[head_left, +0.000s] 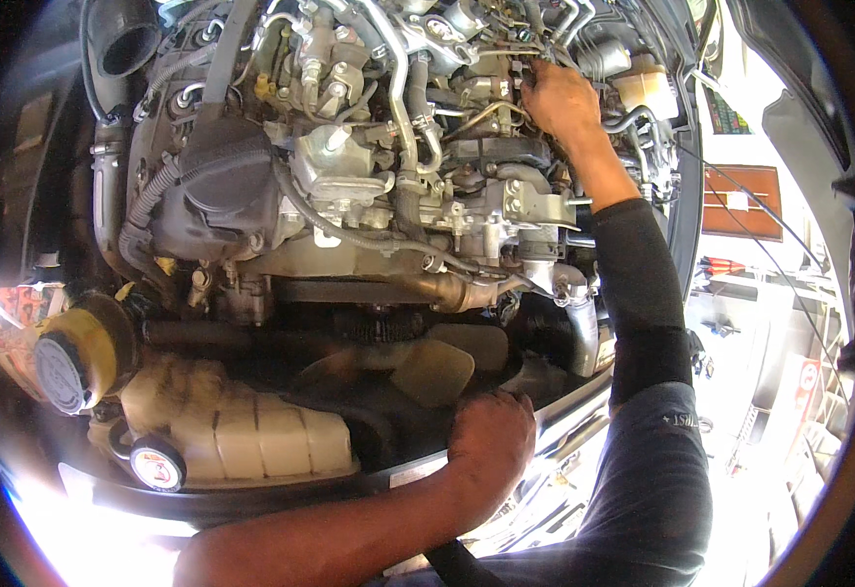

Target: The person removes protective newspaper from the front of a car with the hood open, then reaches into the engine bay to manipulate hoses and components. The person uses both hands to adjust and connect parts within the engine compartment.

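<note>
In the open engine bay, my right hand (pixel 562 101) reaches to the far right side of the engine (pixel 349 176). Its fingers are curled down among metal pipes and fittings, and their tips are hidden, so what they grip cannot be made out. A black sleeve (pixel 638 293) covers that forearm. My left hand (pixel 491 442) is closed at the front edge of the bay, beside the dark fan shroud and fan blades (pixel 435 372). The fingers curl under, and whatever they hold, if anything, is out of sight. That forearm is bare.
A tan plastic tank (pixel 242 426) with a round cap (pixel 157 465) lies front left, near a yellowish cylinder (pixel 95 342). A black ribbed hose (pixel 154 191) runs along the left. A pale reservoir (pixel 643 93) stands far right, and the raised hood (pixel 799 127) borders the right.
</note>
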`<state>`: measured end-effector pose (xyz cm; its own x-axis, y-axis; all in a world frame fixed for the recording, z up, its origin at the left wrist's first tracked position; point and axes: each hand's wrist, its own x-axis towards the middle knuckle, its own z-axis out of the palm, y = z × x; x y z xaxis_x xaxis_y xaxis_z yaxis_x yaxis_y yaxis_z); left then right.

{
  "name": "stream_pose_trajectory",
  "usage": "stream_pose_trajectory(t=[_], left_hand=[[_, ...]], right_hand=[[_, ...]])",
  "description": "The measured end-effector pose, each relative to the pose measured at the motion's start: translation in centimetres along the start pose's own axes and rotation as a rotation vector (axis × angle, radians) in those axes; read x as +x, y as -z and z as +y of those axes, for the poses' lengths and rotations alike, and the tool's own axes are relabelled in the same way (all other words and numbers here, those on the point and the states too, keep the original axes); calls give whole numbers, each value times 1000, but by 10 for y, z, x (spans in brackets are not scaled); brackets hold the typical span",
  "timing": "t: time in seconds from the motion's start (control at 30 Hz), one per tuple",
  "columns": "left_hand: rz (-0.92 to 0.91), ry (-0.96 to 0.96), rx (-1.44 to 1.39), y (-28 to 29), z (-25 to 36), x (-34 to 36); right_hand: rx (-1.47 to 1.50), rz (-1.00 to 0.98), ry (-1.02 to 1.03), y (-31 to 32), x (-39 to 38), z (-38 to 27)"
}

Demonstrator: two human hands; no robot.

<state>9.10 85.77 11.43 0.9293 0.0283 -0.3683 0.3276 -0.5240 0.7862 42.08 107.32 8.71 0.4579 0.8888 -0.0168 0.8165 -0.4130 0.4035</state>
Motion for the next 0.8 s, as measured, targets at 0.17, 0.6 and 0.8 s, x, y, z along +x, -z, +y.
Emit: stream_pose_trajectory(t=[0.17, 0.6, 0.8], left_hand=[[12, 6, 5, -5, -2, 2], [17, -10, 17, 0, 0, -2], [-19, -4, -42, -1, -3, 2]], right_hand=[[-2, -18, -1, 2, 2, -1], [-2, 30, 10, 0, 0, -1], [-19, 11, 10, 0, 1, -2]])
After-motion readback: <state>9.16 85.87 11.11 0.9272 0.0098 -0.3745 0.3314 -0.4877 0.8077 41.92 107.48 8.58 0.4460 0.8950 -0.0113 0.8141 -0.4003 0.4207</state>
